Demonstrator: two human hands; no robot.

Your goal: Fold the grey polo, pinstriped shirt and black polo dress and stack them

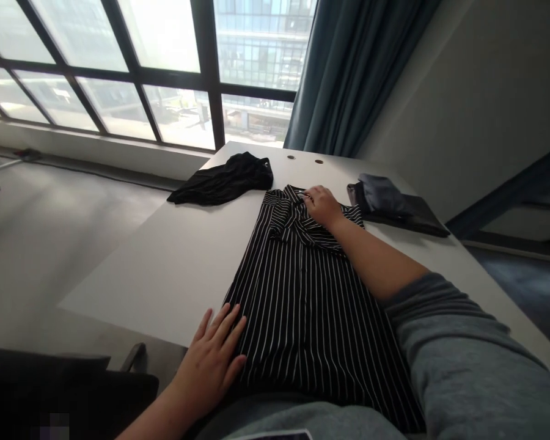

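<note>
Your right hand (323,205) curves its fingers over the gathered far end of the striped garment (279,293); whether they pinch cloth, you cannot tell from this view. Your left hand (206,366) has its fingers spread flat at the garment's near left edge, gripping nothing. The garment lies lengthwise on the surface (165,269), reaching your body, so leaning in could crease its near end. A hard tug at the bunched folds might skew the stripes; sweeping leftward could snag the black cloth (231,180).
</note>
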